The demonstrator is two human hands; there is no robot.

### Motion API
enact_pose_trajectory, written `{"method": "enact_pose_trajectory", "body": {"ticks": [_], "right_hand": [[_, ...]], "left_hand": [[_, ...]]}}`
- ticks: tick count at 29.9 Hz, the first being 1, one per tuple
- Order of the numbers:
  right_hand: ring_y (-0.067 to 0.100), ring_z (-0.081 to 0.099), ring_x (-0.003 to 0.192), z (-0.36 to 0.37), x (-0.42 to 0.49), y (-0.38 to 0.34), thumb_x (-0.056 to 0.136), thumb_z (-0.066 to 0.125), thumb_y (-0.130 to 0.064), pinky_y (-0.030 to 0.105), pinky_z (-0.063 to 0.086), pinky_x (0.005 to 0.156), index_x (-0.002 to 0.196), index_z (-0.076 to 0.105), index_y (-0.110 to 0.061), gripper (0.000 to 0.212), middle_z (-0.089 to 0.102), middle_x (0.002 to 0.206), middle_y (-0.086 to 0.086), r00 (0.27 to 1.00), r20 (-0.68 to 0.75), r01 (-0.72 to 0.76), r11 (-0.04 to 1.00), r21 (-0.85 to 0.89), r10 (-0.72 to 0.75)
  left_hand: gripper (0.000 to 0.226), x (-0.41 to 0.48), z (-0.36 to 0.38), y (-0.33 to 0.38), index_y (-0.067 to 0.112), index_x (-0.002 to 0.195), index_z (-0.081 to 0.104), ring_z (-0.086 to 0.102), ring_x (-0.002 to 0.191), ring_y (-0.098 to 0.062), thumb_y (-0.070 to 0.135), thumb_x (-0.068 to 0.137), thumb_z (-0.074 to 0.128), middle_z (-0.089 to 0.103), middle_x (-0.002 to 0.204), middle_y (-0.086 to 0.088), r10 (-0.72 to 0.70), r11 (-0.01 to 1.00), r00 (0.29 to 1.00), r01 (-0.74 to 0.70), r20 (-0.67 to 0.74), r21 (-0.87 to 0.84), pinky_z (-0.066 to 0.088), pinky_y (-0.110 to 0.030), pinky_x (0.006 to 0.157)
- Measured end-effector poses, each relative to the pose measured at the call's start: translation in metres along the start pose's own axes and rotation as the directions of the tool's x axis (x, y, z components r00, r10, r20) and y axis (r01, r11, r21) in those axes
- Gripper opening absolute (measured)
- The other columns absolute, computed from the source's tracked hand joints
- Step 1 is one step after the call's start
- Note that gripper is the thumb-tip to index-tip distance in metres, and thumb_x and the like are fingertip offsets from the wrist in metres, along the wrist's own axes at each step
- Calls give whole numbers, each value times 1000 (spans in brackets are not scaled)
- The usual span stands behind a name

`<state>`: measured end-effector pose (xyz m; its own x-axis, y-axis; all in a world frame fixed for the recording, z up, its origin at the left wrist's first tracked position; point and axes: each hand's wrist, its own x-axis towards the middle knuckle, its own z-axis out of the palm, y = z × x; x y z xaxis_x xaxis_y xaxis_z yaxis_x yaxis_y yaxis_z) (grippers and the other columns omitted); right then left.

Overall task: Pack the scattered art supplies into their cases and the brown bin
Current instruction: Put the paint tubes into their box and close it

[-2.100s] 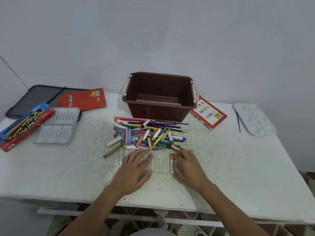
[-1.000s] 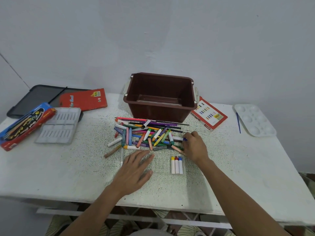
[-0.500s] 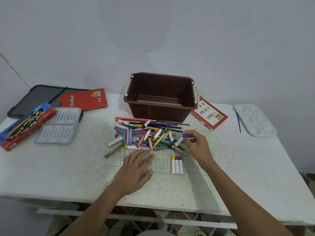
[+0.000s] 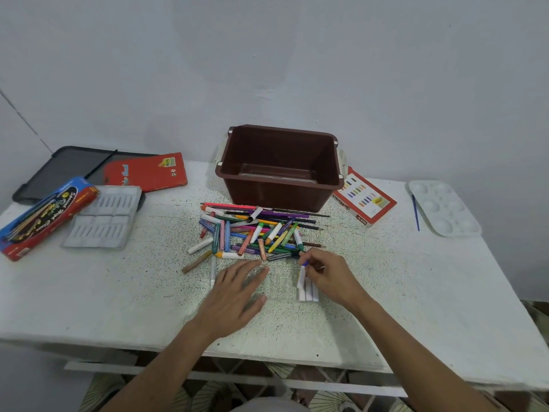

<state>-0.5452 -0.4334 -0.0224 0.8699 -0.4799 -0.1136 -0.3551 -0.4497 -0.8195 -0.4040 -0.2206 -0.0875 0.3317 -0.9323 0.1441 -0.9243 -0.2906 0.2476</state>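
A heap of coloured markers, crayons and pencils (image 4: 255,231) lies in front of the empty brown bin (image 4: 280,185). A clear plastic marker case (image 4: 279,285) lies flat near the table's front. My left hand (image 4: 237,292) rests on the case's left part with fingers straight. My right hand (image 4: 326,276) pinches a white marker with a blue cap (image 4: 302,275) and holds it over the row of white markers (image 4: 309,291) at the case's right end. The hand covers the caps of that row.
At the left lie a blue-red pencil box (image 4: 44,217), a grey plastic insert tray (image 4: 104,218), a red box (image 4: 145,172) and a black tablet (image 4: 65,168). To the right are an oil pastel box (image 4: 367,200), a white palette (image 4: 442,211) and a blue brush (image 4: 415,212).
My right hand reached to the heap, picked up a blue-capped marker and brought it back down to the row in the case. My left hand stayed on the case.
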Motion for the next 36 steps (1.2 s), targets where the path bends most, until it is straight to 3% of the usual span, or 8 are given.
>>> {"method": "enact_pose_trajectory", "body": {"ticks": [5, 9, 11, 15, 18, 25, 33, 36], "right_hand": [[12, 64, 88, 7, -3, -4, 94, 61, -9, 23, 55, 76, 98, 67, -20, 13, 68, 98, -2, 998, 36, 62, 993, -100, -59], [12, 64, 75, 16, -6, -4, 95, 58, -12, 27, 54, 67, 113, 57, -18, 18, 66, 89, 0, 997, 35, 80, 979, -190, -75], [14, 62, 76, 20, -7, -3, 95, 59, -14, 30, 53, 69, 117, 56, -15, 22, 67, 93, 3, 995, 15, 94, 962, -257, -94], [10, 54, 80, 26, -9, 6, 94, 60, -15, 18, 40, 70, 119, 61, -12, 25, 60, 99, -1, 992, 1, 124, 943, -309, -130], [9, 48, 95, 28, -8, 14, 91, 63, -17, 17, 38, 83, 123, 60, -11, 33, 48, 110, -2, 985, -15, 158, 922, -354, -174], [17, 48, 104, 34, -13, 24, 91, 62, -24, 21, 38, 84, 121, 66, -11, 33, 50, 113, 4, 973, -30, 191, 866, -462, -231], [21, 50, 93, 43, -17, 27, 93, 49, -27, 32, 52, 73, 108, 67, -8, 30, 55, 106, 6, 918, -10, 287, 679, -676, -397], [22, 50, 93, 44, -18, 29, 92, 53, -24, 33, 52, 74, 109, 67, -7, 28, 55, 105, 7, 912, -20, 291, 680, -673, -410]], "left_hand": [[58, 0, -1, 0, 22, 150, 34, 27, 139, -19, 53, 101, 27, 33, 151, 0, 5, 1000, 1000, -5, 0, 8, 29, -39, 109], [58, 0, 0, 0, 22, 151, 32, 26, 140, -19, 53, 101, 26, 33, 152, 0, 0, 1000, 1000, 0, 3, 7, 26, -38, 110], [59, 0, 0, 0, 23, 151, 31, 26, 141, -19, 53, 101, 26, 32, 152, 0, -4, 1000, 1000, 4, 6, 9, 27, -38, 110], [59, 0, 1, -1, 22, 151, 31, 26, 141, -19, 53, 101, 27, 32, 152, 0, -1, 1000, 1000, 1, 10, 11, 28, -38, 109], [59, 0, 1, -1, 22, 151, 31, 25, 141, -18, 53, 101, 27, 32, 152, 0, -4, 1000, 1000, 4, 16, 25, 25, -37, 110], [59, 0, 0, 0, 22, 151, 32, 26, 141, -19, 53, 101, 27, 32, 152, 0, 0, 1000, 1000, 0, 15, 24, 22, -36, 111], [59, 0, 0, 1, 23, 151, 31, 25, 141, -18, 54, 101, 24, 31, 153, 0, -16, 1000, 1000, 15, 11, 13, 30, -41, 110], [59, 1, -1, 1, 22, 150, 33, 27, 140, -19, 54, 101, 24, 33, 152, 0, -12, 1000, 1000, 12, 7, 14, 32, -42, 110]]}}
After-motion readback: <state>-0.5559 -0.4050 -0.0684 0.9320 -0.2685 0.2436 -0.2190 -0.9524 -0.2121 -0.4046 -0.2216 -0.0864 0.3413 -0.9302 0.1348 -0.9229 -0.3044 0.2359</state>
